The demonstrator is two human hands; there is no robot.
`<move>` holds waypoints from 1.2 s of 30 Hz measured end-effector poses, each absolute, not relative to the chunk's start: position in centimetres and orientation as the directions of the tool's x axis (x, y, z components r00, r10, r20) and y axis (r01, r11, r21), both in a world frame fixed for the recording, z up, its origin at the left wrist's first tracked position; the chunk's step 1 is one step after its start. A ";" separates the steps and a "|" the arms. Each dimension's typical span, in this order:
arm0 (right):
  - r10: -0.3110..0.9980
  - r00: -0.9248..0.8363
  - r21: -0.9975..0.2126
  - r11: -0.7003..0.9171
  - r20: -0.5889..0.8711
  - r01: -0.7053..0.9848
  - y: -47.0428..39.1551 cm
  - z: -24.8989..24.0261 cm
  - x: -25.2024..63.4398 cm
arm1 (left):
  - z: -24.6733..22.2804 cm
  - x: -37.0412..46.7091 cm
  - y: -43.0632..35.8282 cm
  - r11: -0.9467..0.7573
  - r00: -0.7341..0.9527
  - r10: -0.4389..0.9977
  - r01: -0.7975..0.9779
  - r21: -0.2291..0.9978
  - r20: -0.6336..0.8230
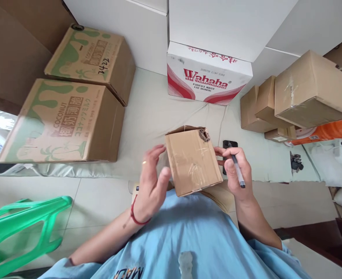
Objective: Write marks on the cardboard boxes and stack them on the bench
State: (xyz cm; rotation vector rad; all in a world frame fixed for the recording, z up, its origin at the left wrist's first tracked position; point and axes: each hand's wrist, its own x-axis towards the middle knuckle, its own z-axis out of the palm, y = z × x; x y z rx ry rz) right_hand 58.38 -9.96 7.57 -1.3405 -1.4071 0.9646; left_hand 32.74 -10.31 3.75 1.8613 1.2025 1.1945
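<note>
Brown cardboard box (196, 164) is placed at frame centre, over the table's (143, 102) near edge, apparently for steadying by both hands. At the left hand (152, 184), thumb and fingers are spread; contact cannot be told. One pen (238, 170) is pinched in the right hand (245, 167), presumably freeing other fingertips. Beyond are seen two COCONUT cartons (54, 120), upper left; at least four plain boxes (299, 89), upper right; one Wahaha carton (206, 77), upper centre.
</note>
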 end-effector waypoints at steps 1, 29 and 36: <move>0.996 -0.020 -0.954 0.094 0.092 0.286 -9.9 7.7 58.4 | 4.0 32.7 -10.0 -0.277 0.209 0.952 0.280 0.919 0.223; 0.870 0.348 -0.937 0.323 0.348 0.130 2.6 -0.5 58.4 | -5.1 40.0 0.1 -0.773 0.434 0.436 0.630 0.080 0.789; 0.844 0.385 -0.928 0.333 0.373 0.168 2.6 -0.2 58.1 | -6.3 41.0 2.6 -0.761 0.565 0.361 0.639 -0.116 0.742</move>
